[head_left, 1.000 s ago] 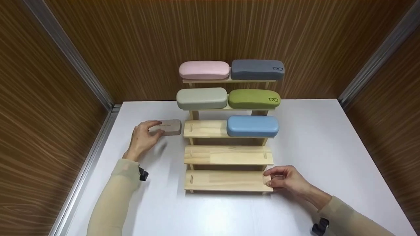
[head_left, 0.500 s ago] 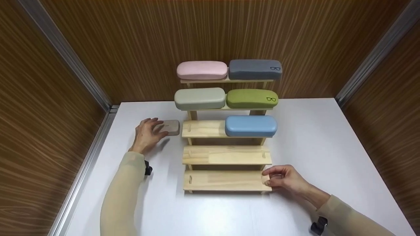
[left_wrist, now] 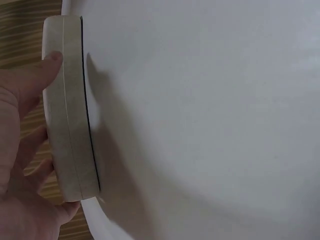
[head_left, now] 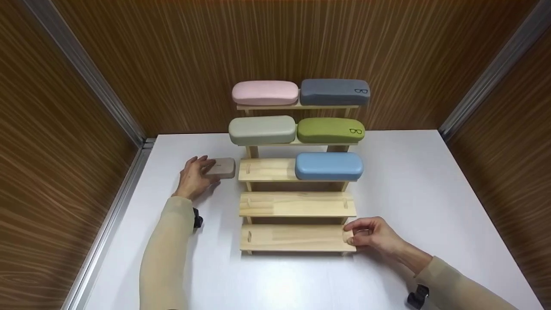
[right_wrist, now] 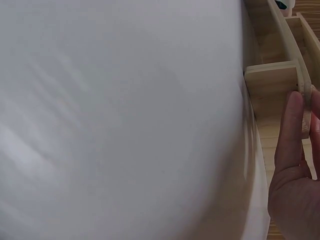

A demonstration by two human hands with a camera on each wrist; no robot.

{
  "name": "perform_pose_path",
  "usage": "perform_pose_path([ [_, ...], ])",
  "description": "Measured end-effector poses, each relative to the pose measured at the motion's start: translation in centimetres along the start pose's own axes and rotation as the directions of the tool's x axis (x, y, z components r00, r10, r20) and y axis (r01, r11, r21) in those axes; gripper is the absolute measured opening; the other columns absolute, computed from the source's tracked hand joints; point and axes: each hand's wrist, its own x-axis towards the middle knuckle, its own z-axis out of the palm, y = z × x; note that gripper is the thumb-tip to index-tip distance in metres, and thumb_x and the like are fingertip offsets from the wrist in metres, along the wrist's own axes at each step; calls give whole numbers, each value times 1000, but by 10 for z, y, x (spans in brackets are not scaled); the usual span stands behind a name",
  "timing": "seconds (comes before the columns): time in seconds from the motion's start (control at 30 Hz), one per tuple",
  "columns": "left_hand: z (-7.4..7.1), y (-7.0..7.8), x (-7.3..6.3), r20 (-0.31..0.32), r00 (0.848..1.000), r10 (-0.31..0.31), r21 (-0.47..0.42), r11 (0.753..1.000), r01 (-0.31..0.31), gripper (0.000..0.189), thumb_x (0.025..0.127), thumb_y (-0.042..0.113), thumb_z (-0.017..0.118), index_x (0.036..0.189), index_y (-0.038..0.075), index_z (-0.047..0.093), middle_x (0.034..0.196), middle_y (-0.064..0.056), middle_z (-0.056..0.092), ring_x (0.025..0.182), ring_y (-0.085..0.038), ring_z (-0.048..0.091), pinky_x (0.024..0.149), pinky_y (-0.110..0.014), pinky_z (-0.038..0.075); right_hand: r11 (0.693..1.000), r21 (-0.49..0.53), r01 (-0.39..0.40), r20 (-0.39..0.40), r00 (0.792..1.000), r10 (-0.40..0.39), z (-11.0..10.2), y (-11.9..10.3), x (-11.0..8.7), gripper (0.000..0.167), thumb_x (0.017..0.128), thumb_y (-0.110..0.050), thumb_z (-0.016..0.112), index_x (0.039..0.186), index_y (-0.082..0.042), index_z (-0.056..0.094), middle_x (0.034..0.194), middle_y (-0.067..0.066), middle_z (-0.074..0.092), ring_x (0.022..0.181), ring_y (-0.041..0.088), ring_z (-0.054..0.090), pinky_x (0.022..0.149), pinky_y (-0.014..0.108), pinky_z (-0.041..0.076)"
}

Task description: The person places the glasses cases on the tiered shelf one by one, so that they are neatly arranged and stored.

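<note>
A beige glasses case (head_left: 225, 168) lies on the white table left of the stepped wooden rack (head_left: 297, 237). My left hand (head_left: 194, 175) grips its left part, thumb along the near side and fingers over the far side. In the left wrist view the thumb (left_wrist: 46, 70) presses the seamed side of the case (left_wrist: 72, 115). At the rack's lowest step, my right hand (head_left: 378, 237) pinches the right end of the board between thumb and fingers. The right wrist view shows that thumb (right_wrist: 291, 125) under the board's edge.
Pink (head_left: 265, 92) and dark grey (head_left: 335, 91) glasses cases fill the top step. Pale green (head_left: 262, 129) and olive (head_left: 331, 130) ones sit below. A blue case (head_left: 329, 165) rests on the middle step's right half. Wood-grain walls (head_left: 275, 38) enclose the table (head_left: 409, 181).
My left hand has moved slightly right and closed in on the beige case. The right hand keeps its pinch on the lowest board. The whole head view has shifted slightly.
</note>
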Motion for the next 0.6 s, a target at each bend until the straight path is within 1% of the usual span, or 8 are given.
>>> perform_pose_path([
  [0.1,1,1,0,10,1000,-16,7,1000,16,64,95,16,88,155,13,68,182,-13,42,177,-38,16,145,-68,7,1000,-2,4,-1,1000,-4,0,1,0,45,91,13,77,131,27,61,80,-13,70,82,0,77,83,24,70],
  [0.2,0,0,0,12,1000,-18,17,1000,18,60,96,14,85,154,13,69,182,-13,41,176,-38,17,144,-68,9,1000,-10,9,-5,1000,-9,0,1,0,46,91,13,78,131,28,61,80,-14,69,80,-1,76,82,22,70],
  [0.37,0,-2,-2,-3,1000,-3,35,999,3,56,98,12,83,152,12,71,180,-14,43,171,-38,25,142,-66,19,1000,-11,11,-6,1000,-11,0,1,0,46,91,14,77,131,29,60,81,-13,71,82,0,78,84,23,70],
  [0.53,0,-4,-6,-43,999,19,49,999,-17,51,98,12,83,148,10,74,173,-16,51,164,-38,36,138,-64,29,1000,-8,8,-9,1000,-8,0,1,0,45,91,13,78,131,27,61,76,-15,64,75,-4,69,84,24,70],
  [0.6,1,-5,-7,-59,998,29,52,998,-26,50,98,13,83,147,10,75,170,-17,53,161,-39,40,137,-63,32,1000,-9,8,-8,1000,-8,0,1,0,45,91,12,78,131,27,62,75,-16,61,73,-5,66,83,23,70],
])
